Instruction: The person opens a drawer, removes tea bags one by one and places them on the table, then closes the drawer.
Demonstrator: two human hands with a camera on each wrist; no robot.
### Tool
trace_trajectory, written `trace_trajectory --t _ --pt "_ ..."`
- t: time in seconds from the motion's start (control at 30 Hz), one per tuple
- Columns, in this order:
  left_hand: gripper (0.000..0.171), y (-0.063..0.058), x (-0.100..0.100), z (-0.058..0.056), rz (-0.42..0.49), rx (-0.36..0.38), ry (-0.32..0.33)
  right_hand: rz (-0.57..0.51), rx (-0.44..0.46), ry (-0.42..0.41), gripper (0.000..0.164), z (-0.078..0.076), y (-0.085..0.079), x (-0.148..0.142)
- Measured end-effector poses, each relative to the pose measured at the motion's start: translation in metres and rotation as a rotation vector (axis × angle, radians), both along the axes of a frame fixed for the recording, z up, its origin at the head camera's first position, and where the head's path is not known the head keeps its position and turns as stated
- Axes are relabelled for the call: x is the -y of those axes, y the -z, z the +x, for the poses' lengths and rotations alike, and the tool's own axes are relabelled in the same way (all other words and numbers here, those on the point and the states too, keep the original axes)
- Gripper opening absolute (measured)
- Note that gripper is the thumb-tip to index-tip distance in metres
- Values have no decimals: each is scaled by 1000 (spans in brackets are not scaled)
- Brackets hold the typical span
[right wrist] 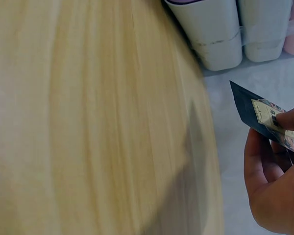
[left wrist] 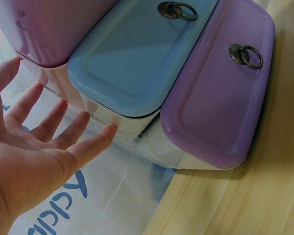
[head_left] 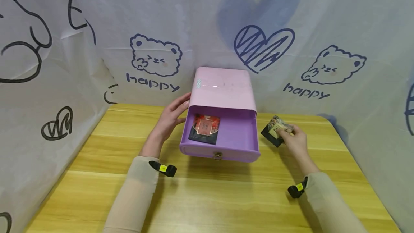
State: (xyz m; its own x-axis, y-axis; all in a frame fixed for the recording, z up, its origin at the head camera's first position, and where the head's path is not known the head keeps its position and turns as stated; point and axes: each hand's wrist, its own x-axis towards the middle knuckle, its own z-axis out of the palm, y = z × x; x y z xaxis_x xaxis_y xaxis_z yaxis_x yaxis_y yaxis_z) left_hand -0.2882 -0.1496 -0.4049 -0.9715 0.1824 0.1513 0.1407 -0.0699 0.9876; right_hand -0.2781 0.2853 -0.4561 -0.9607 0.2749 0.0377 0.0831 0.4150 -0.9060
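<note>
A small drawer cabinet (head_left: 224, 85) with a pale pink top stands against the wall sheet, its purple top drawer (head_left: 240, 130) pulled out. Inside on the left lies a red and black sachet (head_left: 205, 128). My left hand (head_left: 166, 119) touches the cabinet's left side; in the left wrist view the fingers (left wrist: 51, 125) are spread, fingertips against the wall of the cabinet. To the right of the drawer, above the table, my right hand (head_left: 297, 141) pinches a black sachet with a cream label (right wrist: 250, 106) between thumb and fingers.
Below the pulled-out drawer, a blue drawer (left wrist: 132, 63) and a lower purple drawer (left wrist: 218, 93) are closed, each with a brass ring pull. The wooden table (head_left: 210, 200) ends at the back against a printed white sheet (head_left: 207, 28), which also hangs at both sides.
</note>
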Motion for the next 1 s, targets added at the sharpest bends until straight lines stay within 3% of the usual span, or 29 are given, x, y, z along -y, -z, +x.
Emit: trace_trajectory --t 0.77,1.0 --pt "55 3 1 -1 2 0 5 102 124 -82 56 -59 15 -1" --pt "56 2 2 -2 -5 -2 4 115 135 -87 45 -75 15 -3"
